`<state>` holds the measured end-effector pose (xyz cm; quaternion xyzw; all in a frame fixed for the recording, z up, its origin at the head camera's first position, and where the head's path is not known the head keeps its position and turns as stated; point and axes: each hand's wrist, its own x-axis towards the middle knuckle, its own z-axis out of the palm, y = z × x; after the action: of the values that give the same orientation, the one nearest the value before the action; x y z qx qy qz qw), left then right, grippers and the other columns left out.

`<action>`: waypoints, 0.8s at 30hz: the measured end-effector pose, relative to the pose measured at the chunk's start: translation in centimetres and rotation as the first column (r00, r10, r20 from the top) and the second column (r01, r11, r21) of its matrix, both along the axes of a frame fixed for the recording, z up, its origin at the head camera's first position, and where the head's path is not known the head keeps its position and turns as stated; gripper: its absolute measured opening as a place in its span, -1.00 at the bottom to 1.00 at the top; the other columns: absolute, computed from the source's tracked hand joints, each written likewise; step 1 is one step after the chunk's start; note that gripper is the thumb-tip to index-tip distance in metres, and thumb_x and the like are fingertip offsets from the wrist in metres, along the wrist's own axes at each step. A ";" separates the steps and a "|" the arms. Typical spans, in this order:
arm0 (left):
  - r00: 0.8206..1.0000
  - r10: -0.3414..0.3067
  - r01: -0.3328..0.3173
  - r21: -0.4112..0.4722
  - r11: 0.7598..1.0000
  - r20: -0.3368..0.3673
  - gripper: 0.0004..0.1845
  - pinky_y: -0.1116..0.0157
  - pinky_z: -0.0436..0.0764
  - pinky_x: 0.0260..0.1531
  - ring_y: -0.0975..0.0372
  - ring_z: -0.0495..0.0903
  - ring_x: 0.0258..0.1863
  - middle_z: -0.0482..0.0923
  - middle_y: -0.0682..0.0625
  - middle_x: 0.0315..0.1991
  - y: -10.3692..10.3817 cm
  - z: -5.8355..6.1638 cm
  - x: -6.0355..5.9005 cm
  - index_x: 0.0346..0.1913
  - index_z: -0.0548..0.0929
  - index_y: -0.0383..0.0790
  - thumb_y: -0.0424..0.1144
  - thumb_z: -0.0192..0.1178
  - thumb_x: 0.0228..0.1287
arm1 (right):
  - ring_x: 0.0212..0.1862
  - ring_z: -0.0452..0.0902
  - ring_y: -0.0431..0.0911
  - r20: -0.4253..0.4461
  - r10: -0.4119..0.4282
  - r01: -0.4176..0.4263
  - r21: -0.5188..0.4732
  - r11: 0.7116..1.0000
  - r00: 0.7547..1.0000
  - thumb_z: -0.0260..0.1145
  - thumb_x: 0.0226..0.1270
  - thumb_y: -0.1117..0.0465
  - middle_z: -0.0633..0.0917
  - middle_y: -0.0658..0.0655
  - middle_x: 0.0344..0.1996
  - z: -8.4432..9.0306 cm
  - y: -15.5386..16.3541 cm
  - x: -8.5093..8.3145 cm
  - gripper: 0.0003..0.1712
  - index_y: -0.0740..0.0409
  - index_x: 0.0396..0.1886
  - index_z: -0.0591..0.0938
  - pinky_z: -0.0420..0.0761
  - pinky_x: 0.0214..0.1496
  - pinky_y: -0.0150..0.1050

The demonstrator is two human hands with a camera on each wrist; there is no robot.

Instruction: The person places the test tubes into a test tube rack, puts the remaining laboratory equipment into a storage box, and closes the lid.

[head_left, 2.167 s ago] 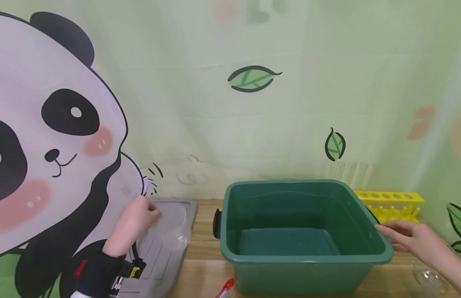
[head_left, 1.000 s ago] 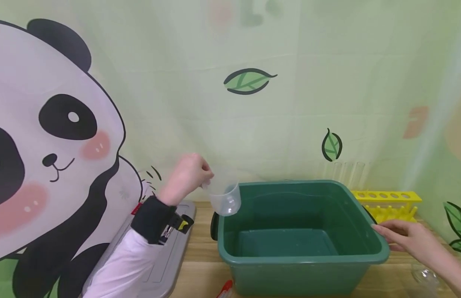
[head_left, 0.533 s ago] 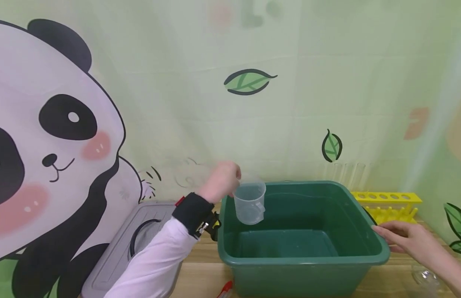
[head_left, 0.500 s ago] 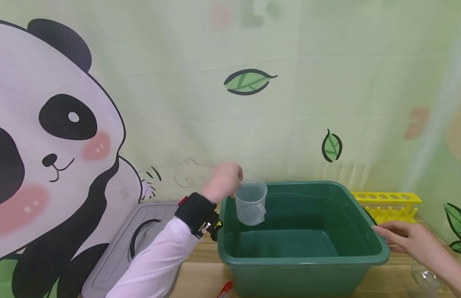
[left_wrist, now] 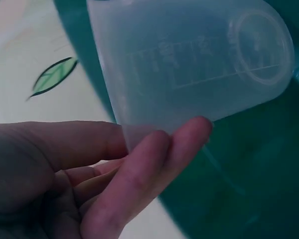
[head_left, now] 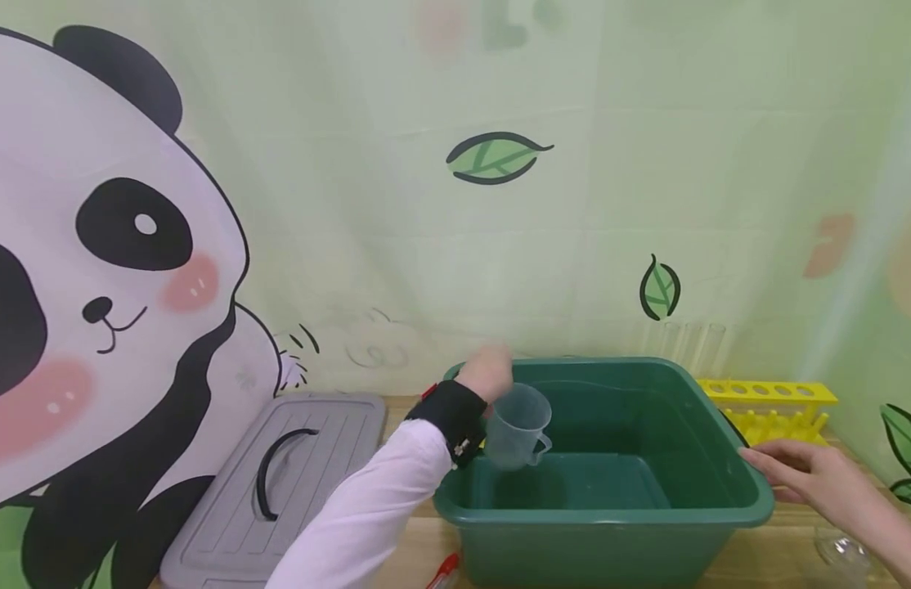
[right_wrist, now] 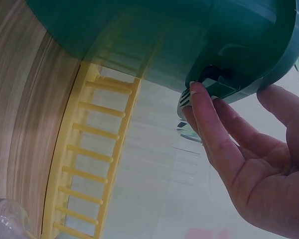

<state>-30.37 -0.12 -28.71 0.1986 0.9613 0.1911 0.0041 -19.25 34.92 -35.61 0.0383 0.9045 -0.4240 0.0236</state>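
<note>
The clear plastic measuring cup (head_left: 520, 427) carries moulded scale lines and numbers on its wall, but in my left wrist view they are too faint to read. I see no other writing anywhere.

My left hand (head_left: 488, 375) pinches the cup near its rim, thumb on one side and fingers (left_wrist: 154, 164) under the wall, and holds it tilted inside the left end of the green tub (head_left: 610, 511), above the tub's floor. My white sleeve (head_left: 367, 515) and black wrist strap reach in over the tub's left rim.

My right hand (head_left: 812, 474) rests at the tub's right rim with the fingers fairly straight; in the right wrist view the fingertips (right_wrist: 197, 97) touch the underside of the rim by the handle.

Left of the tub a grey lid (head_left: 279, 483) with a black handle lies on the wooden table (head_left: 397, 540). A yellow test-tube rack (head_left: 775, 405) stands just behind my right hand. A red-capped pen (head_left: 444, 571) pokes out by the tub's front, and something glassy sits at the lower right, too blurred to name.
</note>
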 end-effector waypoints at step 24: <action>0.962 0.265 -0.262 -0.049 0.964 0.062 -0.78 0.28 0.34 -0.72 0.15 0.39 -0.68 0.39 -0.07 -0.65 -0.2 -6.4 -3.6 -0.54 0.55 -0.31 -0.35 0.02 0.23 | -0.28 0.59 0.02 -0.016 0.004 -0.004 0.008 1.000 1.000 0.12 0.26 -0.15 0.62 0.24 -0.29 0.1 -0.2 0.3 -0.25 0.55 -0.03 0.45 0.58 -0.35 -0.20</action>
<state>-33.93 -0.31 -35.10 0.0623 0.9821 0.1774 0.0152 -18.95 34.69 -35.53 0.0330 0.9064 -0.4207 0.0170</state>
